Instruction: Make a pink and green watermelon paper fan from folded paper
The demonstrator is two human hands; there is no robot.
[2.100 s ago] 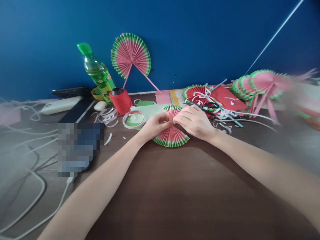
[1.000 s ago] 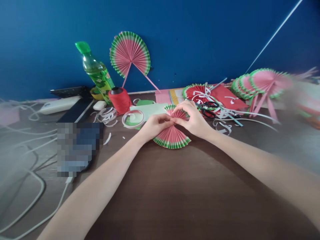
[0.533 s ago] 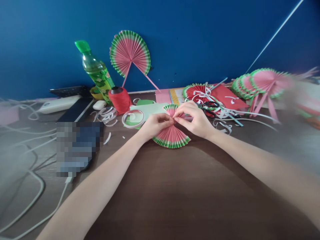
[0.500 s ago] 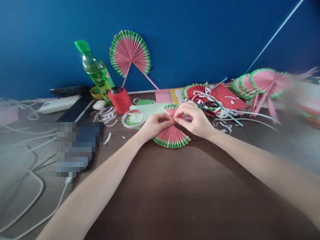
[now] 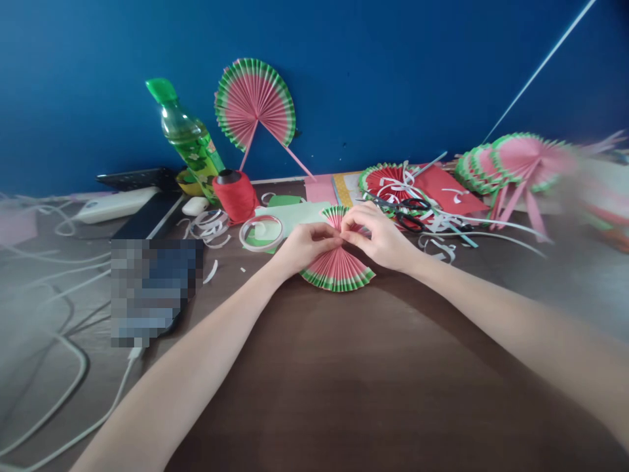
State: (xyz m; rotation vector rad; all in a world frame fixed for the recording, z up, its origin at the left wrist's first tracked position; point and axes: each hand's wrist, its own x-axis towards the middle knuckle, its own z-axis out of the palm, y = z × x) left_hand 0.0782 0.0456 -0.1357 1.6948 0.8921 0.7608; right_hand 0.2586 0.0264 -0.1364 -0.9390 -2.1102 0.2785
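Observation:
A pleated paper fan (image 5: 338, 270), pink with a green and white rim, spreads in two halves, one toward me and one away. My left hand (image 5: 309, 245) pinches its gathered middle from the left, thumb against forefinger. From the right, my right hand (image 5: 372, 231) pinches the same spot, its fingertips meeting those of the left. Whether a thread or tie lies between the fingertips is hidden. Just behind the fan lies a pale green paper sheet (image 5: 299, 212), and black scissors (image 5: 410, 213) rest beyond my right hand.
At the left stand a red thread spool (image 5: 236, 196) and a green bottle (image 5: 189, 141), near a tape roll (image 5: 261, 233). A charging phone (image 5: 157, 292) trails white cables. One finished fan (image 5: 255, 105) leans on the blue wall; several more fans (image 5: 515, 164) are at right among paper strips.
Almost nothing differs. My right hand has shifted very slightly left, and both hands stay pinched on the fan's middle.

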